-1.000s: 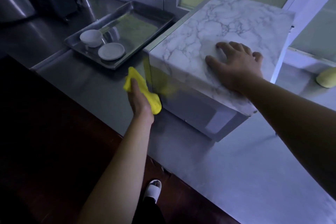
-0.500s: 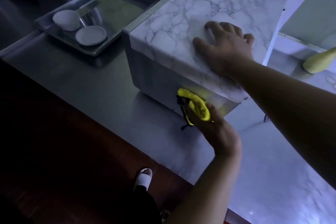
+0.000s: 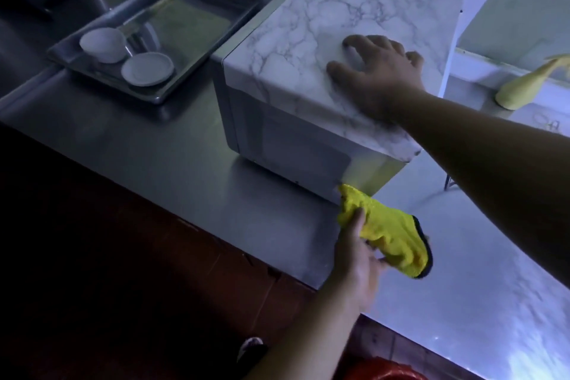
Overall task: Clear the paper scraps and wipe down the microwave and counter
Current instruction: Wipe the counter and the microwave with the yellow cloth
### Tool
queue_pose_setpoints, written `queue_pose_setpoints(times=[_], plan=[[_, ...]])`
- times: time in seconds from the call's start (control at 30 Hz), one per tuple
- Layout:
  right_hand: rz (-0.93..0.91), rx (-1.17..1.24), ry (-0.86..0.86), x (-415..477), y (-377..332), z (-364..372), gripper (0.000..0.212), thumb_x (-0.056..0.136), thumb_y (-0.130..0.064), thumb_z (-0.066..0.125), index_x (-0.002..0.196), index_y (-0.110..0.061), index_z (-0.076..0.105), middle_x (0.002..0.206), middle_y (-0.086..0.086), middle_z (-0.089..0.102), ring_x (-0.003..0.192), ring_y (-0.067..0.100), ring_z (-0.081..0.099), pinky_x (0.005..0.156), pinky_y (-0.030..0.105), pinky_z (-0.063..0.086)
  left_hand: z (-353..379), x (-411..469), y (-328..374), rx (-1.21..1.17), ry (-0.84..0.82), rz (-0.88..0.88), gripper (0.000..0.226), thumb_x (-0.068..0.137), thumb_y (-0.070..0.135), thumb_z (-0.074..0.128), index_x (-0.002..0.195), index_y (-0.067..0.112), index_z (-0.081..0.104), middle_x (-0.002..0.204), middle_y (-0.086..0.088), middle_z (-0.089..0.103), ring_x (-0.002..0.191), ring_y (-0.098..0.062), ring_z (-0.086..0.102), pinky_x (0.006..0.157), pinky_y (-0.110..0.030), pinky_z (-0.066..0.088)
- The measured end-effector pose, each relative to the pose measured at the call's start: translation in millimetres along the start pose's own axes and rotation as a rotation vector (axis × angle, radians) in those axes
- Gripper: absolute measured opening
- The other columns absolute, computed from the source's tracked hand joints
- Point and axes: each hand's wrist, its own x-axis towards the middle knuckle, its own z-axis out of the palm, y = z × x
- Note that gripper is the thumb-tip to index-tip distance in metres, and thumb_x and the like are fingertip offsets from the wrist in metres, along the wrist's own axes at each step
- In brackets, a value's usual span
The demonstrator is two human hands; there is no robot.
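A microwave with a marble-patterned top stands on the steel counter. My right hand lies flat on its top with the fingers spread. My left hand grips a bunched yellow cloth with a dark edge. The cloth sits at the microwave's lower front right corner, just above the counter. No paper scraps are visible.
A metal tray at the back left holds a white bowl and a white dish. A yellow object lies on the counter at far right. Something red shows below the counter's front edge.
My left hand has carried the yellow cloth along the microwave's front from the left corner to the lower right corner and down toward the counter. My right hand has stayed on top.
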Motion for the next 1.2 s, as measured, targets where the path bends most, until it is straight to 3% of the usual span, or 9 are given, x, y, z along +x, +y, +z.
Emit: queue_pose_setpoints(times=[0.07,0.17,0.3,0.37,0.47,0.67,0.87,1.1,1.2], plan=[[0.012,0.01,0.002,0.4,0.7,0.3,0.066,0.087,-0.073,0.033,0.142,-0.038,0.044,0.153,0.001,0.042,0.143,0.024,0.031,0.114,0.053,0.016,-33.4,-7.5,19.7,-0.003,-0.019,0.015,0.047,0.092,0.044,0.055,0.123,0.012,0.066,0.114,-0.01,0.073,0.104,-0.024,0.071,0.076,-0.035,0.057],[0.022,0.007,-0.006,1.9,1.2,0.7,0.069,0.086,-0.075,0.032,0.143,-0.039,0.042,0.155,0.001,0.04,0.144,0.024,0.03,0.115,0.053,0.017,-79.5,-6.3,70.7,-0.073,0.21,0.218,0.037,0.093,0.037,0.059,0.118,0.011,0.068,0.102,-0.007,0.077,0.088,-0.019,0.074,0.072,-0.032,0.055],[0.032,0.005,0.013,0.5,0.1,0.0,0.07,0.087,-0.075,0.032,0.145,-0.038,0.042,0.156,0.0,0.04,0.144,0.023,0.032,0.115,0.05,0.018,-110.8,12.4,161.0,-0.071,0.475,0.651,0.04,0.099,0.029,0.055,0.137,0.019,0.056,0.131,-0.002,0.064,0.122,-0.024,0.06,0.091,-0.039,0.052],[0.042,0.014,0.017,-1.2,-1.1,-0.5,0.069,0.088,-0.074,0.033,0.146,-0.038,0.041,0.156,-0.001,0.039,0.144,0.023,0.031,0.116,0.049,0.017,-116.6,29.0,197.0,0.044,0.475,0.788,0.046,0.1,0.026,0.054,0.145,0.02,0.049,0.142,-0.001,0.056,0.13,-0.022,0.053,0.11,-0.045,0.042],[0.046,0.009,0.028,-2.1,-1.2,-1.0,0.069,0.089,-0.072,0.035,0.147,-0.036,0.041,0.157,-0.002,0.039,0.144,0.022,0.032,0.116,0.048,0.018,-92.7,66.9,208.0,0.139,0.399,0.827,0.05,0.101,0.024,0.052,0.15,0.018,0.042,0.149,-0.001,0.05,0.134,-0.019,0.049,0.116,-0.045,0.036],[0.045,0.006,0.084,-1.6,0.8,3.8,0.067,0.089,-0.07,0.037,0.145,-0.034,0.045,0.155,-0.004,0.042,0.142,0.021,0.035,0.114,0.043,0.019,-35.8,101.6,122.7,-0.005,0.545,0.694,0.047,0.099,0.036,0.056,0.142,0.021,0.049,0.137,-0.006,0.058,0.114,-0.023,0.06,0.103,-0.042,0.048],[0.053,-0.01,0.096,1.1,1.1,6.0,0.065,0.09,-0.069,0.039,0.145,-0.035,0.046,0.154,-0.003,0.045,0.14,0.024,0.039,0.113,0.042,0.022,-2.0,76.7,5.8,0.152,0.419,0.348,0.076,0.092,0.061,0.052,0.156,0.03,0.024,0.162,0.0,0.024,0.137,-0.021,0.044,0.114,-0.042,0.035],[0.067,-0.004,0.072,1.8,2.2,4.0,0.067,0.089,-0.069,0.039,0.145,-0.033,0.047,0.154,-0.007,0.044,0.141,0.018,0.037,0.114,0.04,0.021,-8.1,40.7,-23.3,0.047,0.004,-0.176,0.046,0.102,0.04,0.049,0.14,0.014,0.052,0.136,-0.013,0.06,0.124,-0.033,0.058,0.103,-0.053,0.047],[0.072,0.017,0.071,0.5,2.7,2.9,0.068,0.089,-0.07,0.04,0.145,-0.034,0.047,0.155,-0.007,0.044,0.143,0.017,0.035,0.115,0.041,0.02,-36.9,23.1,0.2,0.088,-0.006,-0.211,0.041,0.099,0.043,0.049,0.126,0.015,0.063,0.121,-0.012,0.07,0.111,-0.031,0.065,0.087,-0.045,0.052]])
